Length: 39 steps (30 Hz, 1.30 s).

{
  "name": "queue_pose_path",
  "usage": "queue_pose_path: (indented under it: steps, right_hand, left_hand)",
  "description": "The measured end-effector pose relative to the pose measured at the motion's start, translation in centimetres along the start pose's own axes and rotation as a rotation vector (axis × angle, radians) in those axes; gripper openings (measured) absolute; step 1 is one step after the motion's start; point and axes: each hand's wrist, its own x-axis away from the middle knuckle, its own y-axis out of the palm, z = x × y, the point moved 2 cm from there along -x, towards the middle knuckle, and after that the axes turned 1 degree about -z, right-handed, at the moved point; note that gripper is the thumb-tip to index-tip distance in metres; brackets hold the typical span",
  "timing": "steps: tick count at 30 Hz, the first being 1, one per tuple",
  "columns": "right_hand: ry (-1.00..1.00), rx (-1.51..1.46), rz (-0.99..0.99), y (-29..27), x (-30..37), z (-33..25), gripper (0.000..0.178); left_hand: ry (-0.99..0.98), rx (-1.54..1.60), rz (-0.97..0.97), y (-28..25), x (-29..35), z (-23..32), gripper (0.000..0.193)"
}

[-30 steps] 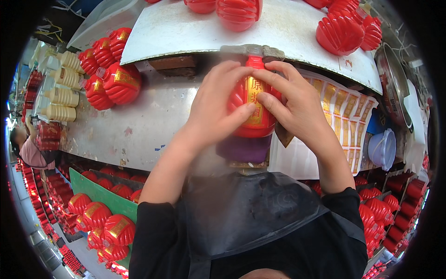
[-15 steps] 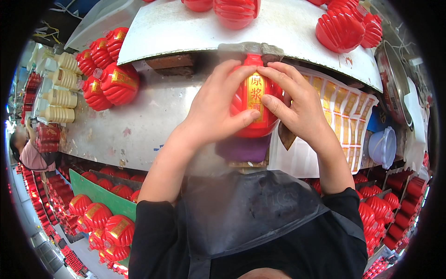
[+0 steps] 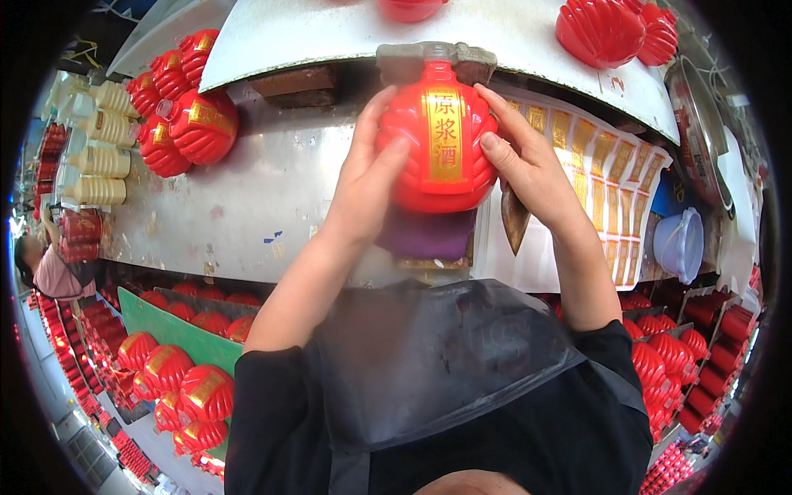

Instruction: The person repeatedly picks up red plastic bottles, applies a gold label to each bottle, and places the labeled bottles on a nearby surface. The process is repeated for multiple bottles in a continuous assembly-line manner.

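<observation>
"Red and glossy, the bottle [image 3: 406, 177] lies between your two hands, its gold label [image 3: 446, 140] facing up at you and its neck pointing to twelve o'clock. What do your hands have of it?"

"You clasp it from both flanks. Your left hand [image 3: 369, 169] cups it at nine o'clock, fingers reaching up toward ten, thumb laid over the ribbed side. Your right hand [image 3: 540, 169] holds it at three, fingertips up near one, thumb at the edge, clear of the label."

"So the label sits outside your grip?"

"Yes, it runs down the middle, uncovered, between your thumbs. Neck and base also stick out past your fingers, at twelve and six."

"And around your grip?"

"Purple cloth [image 3: 437, 237] shows at six, just beyond the base. A grey block [image 3: 477, 62] is right by the neck at twelve; whether the two touch, I cannot tell. A dark pointed piece [image 3: 515, 221] pokes out near your right palm at five. Farther out, you have a sheet of gold labels [image 3: 606, 169] at three, a pale bucket [image 3: 681, 247] at four and a cluster of red bottles [image 3: 203, 128] at nine."
</observation>
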Motion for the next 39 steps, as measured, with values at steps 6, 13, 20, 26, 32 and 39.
queue_pose_path:
  steps: [6,13,20,26,32,39]
  right_hand:
    - [0.155,-0.078,-0.032,0.0,0.8,-1.1,0.066]
    - [-0.049,0.359,0.113,1.5,1.1,-2.1,0.080]
    - [-0.014,0.346,0.110,1.6,1.2,-2.2,0.085]
    - [-0.039,0.341,0.090,1.6,1.4,-1.9,0.086]
    - [0.008,0.226,0.056,1.3,1.3,-1.8,0.085]
    - [-0.074,0.485,0.167,2.2,1.8,-2.6,0.082]
  left_hand:
    - [0.113,-0.244,0.031,0.1,0.1,0.4,0.059]
    - [0.278,-0.572,0.079,0.2,-0.4,0.7,0.062]
    - [0.280,-0.677,0.107,0.8,-0.3,1.3,0.069]
    - [0.284,-0.704,0.093,0.6,-0.2,1.8,0.071]
    - [0.271,-0.692,0.070,-0.1,-0.2,1.5,0.072]
    - [0.439,-0.800,0.036,-0.4,0.4,0.3,0.072]
